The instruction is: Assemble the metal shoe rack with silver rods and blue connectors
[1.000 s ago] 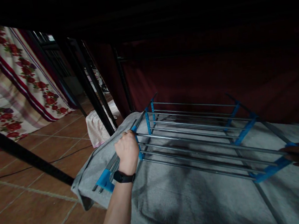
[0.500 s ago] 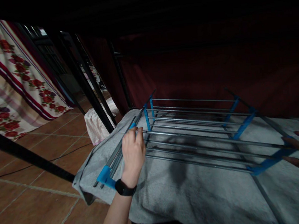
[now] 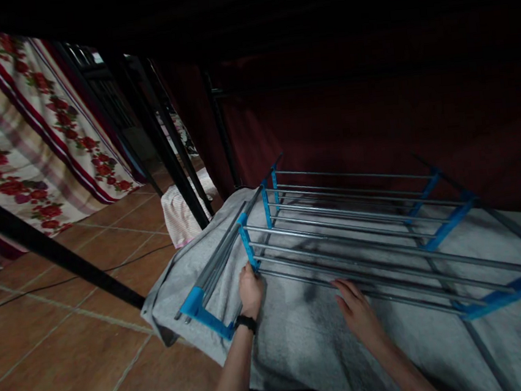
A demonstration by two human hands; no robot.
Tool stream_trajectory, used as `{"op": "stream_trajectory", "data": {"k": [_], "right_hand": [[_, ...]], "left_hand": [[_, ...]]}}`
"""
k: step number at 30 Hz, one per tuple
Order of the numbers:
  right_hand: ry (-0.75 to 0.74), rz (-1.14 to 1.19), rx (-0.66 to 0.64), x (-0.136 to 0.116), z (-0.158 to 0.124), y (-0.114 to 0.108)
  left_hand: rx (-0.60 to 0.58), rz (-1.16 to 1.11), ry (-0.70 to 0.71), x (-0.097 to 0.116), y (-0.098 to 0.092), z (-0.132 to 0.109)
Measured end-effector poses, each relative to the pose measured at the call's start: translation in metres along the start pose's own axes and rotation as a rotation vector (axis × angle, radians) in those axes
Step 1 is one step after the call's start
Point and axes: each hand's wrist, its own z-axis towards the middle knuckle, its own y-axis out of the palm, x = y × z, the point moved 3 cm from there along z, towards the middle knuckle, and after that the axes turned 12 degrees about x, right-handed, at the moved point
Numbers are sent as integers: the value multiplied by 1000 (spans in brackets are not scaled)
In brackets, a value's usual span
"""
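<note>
A rack of grey metal rods point(image 3: 338, 237) joined by blue plastic brackets lies across a grey blanket point(image 3: 302, 339). My left hand point(image 3: 250, 292), with a dark band on the wrist, is closed at the lower end of a left-side blue bracket point(image 3: 246, 243). Its fingertips are partly hidden behind that bracket. Just in front of the rack, my right hand point(image 3: 357, 309) has its fingers stretched toward the nearest rod, with nothing held. Whether they touch the rod I cannot tell. Another blue bracket point(image 3: 202, 315) stands left of my left hand, on the loose left end of the rods.
A black metal post point(image 3: 163, 137) and a slanting black bar point(image 3: 54, 258) stand on the left. Beyond them are tiled floor point(image 3: 49, 351), a flowered cloth point(image 3: 37, 131) and a striped cloth point(image 3: 182, 215). A dark red curtain point(image 3: 350, 125) hangs behind the rack.
My left hand has moved down from the top of the bracket to its lower end. My right hand has come from the far right bracket to the rack's front middle. The view has shifted left.
</note>
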Motion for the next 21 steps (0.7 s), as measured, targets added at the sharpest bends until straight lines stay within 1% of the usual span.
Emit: {"op": "stream_trajectory", "data": {"k": [2, 3, 4, 6, 8, 11, 21], "right_hand": [[-56, -76, -52, -6, 14, 34], [-82, -121, -93, -8, 18, 46], [-105, -167, -137, -9, 21, 55], [-138, -249, -213, -8, 25, 65], [-156, -305, -253, -5, 28, 69], [-181, -332, -273, 1, 31, 70], [-240, -290, -292, 6, 28, 69]], "left_hand": [[1, 20, 5, 0, 1, 1], [7, 33, 8, 0, 1, 1], [12, 47, 8, -1, 2, 0], [27, 78, 3, -1, 2, -1], [44, 110, -5, 0, 2, -3], [68, 157, -18, 3, 3, -5], [100, 212, -45, 0, 11, -7]]}}
